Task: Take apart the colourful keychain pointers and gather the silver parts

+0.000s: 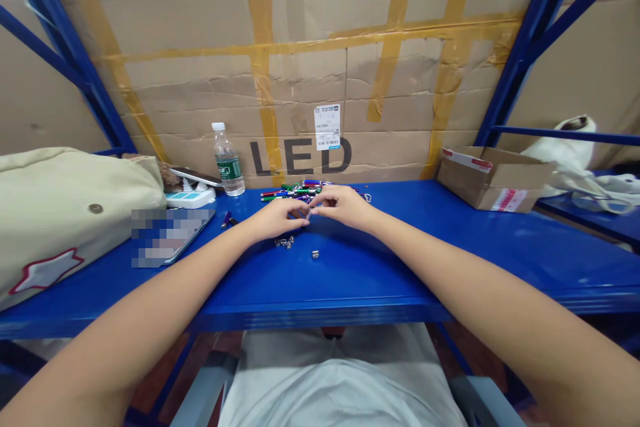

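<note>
My left hand (280,218) and my right hand (343,205) meet above the blue table, fingertips close together. Each hand is closed in a pinch around something small, too tiny to name. Just behind them lies a pile of shiny coloured pen-like tubes (285,193) in green, red, blue and purple, partly hidden by my fingers. Several small silver metal pieces (286,241) lie in front of my left hand. One more silver piece (315,254) sits alone nearer the table's front edge. A dark purple tube (227,220) rests left of my left hand.
A water bottle (229,163) stands at the back left beside a white power strip (190,198). A phone (175,243) and a cream bag (75,213) lie on the left. On the right is an open cardboard box (493,180). Taped cardboard (300,87) closes off the back.
</note>
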Demonstrator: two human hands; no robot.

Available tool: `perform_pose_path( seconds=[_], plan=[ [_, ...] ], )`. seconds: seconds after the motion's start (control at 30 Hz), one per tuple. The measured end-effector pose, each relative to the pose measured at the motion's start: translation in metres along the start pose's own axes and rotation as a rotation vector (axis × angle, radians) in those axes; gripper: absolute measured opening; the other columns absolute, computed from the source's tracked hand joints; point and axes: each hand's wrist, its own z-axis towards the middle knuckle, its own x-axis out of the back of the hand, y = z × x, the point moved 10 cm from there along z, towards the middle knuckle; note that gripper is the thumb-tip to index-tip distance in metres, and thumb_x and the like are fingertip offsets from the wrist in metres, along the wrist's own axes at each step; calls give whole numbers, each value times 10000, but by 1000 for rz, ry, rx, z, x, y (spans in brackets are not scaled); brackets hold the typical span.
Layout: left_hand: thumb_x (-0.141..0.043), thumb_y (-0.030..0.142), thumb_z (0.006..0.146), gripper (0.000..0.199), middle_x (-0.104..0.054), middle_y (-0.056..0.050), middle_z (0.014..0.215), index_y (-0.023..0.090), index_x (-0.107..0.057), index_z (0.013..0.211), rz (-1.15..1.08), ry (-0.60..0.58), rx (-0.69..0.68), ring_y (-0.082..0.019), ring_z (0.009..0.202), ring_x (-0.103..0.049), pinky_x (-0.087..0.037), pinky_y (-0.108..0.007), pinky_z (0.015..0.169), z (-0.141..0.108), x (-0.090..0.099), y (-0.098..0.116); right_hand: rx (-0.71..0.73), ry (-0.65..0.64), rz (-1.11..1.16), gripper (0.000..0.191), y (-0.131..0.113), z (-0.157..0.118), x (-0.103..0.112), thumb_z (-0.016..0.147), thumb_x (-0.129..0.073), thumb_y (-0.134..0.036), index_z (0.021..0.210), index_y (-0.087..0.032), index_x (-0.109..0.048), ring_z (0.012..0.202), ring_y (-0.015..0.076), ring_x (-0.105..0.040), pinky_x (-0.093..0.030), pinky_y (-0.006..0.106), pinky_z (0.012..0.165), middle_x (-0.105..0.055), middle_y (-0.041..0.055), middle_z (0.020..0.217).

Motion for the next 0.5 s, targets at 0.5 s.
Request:
perform_pose_path(
  seconds=[0.5],
  plan=[
    [-592, 353, 801, 297, -703, -59, 920, 149, -638, 1011, -76, 0, 64, -172, 819, -641, -490, -289, 766, 0, 1, -18, -78, -119, -520, 211, 49, 1, -7, 854, -590, -276, 1014, -198, -703, 928, 201, -565, -409, 306, 808, -642, 87, 987]
  ],
)
